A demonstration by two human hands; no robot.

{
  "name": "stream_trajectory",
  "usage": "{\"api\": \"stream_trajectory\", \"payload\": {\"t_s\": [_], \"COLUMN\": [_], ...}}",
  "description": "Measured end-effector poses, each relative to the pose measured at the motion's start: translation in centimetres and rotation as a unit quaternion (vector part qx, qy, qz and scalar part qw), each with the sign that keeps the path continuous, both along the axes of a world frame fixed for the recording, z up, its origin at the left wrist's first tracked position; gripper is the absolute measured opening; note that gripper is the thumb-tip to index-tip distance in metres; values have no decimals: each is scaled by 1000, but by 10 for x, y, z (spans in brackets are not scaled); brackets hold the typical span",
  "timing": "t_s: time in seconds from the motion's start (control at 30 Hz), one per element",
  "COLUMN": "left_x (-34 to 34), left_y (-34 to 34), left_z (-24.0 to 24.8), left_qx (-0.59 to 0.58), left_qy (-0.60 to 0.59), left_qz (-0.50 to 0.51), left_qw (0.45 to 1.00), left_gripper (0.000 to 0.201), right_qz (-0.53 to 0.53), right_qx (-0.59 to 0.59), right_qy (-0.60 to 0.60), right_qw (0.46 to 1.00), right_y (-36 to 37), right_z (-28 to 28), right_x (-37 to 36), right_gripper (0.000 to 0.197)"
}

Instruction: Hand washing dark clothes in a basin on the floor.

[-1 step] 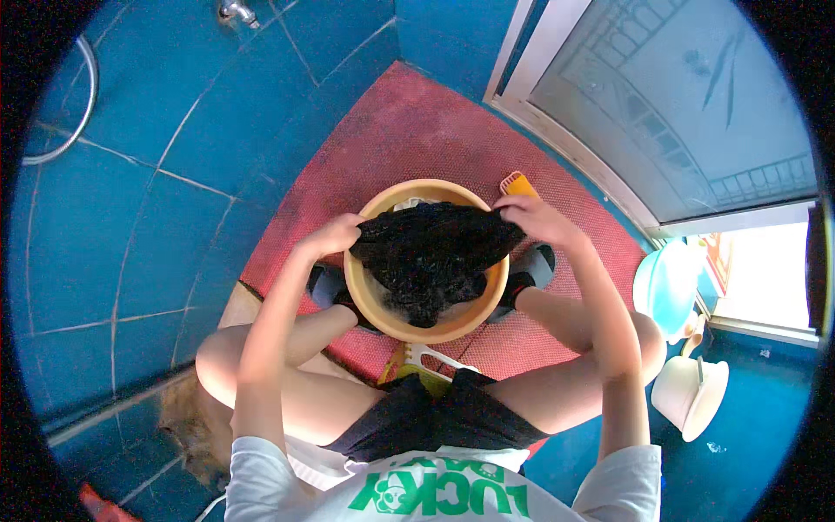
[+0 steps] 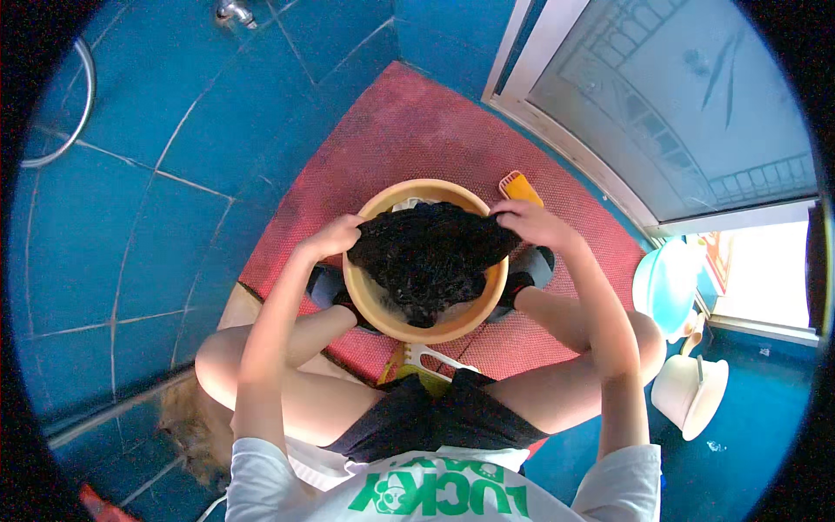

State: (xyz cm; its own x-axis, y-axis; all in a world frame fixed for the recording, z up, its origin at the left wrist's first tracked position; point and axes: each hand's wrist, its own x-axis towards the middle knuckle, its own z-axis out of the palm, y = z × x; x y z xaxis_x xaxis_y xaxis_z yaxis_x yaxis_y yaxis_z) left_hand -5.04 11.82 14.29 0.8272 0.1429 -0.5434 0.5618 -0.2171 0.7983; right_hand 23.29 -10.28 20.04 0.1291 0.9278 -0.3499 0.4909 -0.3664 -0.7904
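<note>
A yellowish plastic basin [image 2: 424, 333] stands on the floor between my feet. Over it spreads a black wet-looking cloth item [image 2: 426, 261], its lower part resting inside; its exact kind cannot be made out. My left hand [image 2: 335, 237] pinches the cloth's left edge at the basin's rim. At the opposite edge, my right hand [image 2: 532, 222] grips the cloth near the right rim. Both hands are closed, and the fabric runs between them. Something whitish [image 2: 409, 205] shows at the basin's far side, mostly covered by the cloth.
Just beyond my right hand lies an orange tool with a slotted end [image 2: 520, 187], on the red mat [image 2: 409, 122]. A stool [image 2: 426, 370] shows under me. Light-blue [image 2: 665, 287] and white [image 2: 690, 396] basins are at right, below a framed glass door [image 2: 678, 104]. A tap [image 2: 235, 12] sits at upper left.
</note>
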Motion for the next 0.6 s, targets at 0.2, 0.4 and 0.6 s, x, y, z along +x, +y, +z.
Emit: {"api": "stream_trajectory", "payload": {"t_s": [0.2, 0.4, 0.6], "left_x": [-15, -16, -27], "left_y": [-10, -18, -2], "left_z": [-45, -62, -75], "left_qx": [95, -55, 27], "left_qy": [1, -83, -166], "left_qz": [89, 222, 157], "left_qw": [991, 970, 973], "left_gripper": [32, 27, 34], "right_qz": [85, -28, -55], "right_qx": [-149, -24, -65], "right_qy": [-82, 49, 50], "right_qw": [982, 998, 995], "right_y": [-18, -15, -9], "right_z": [-76, -77, -95], "right_x": [-1, -34, -32], "right_gripper": [38, 23, 30]}}
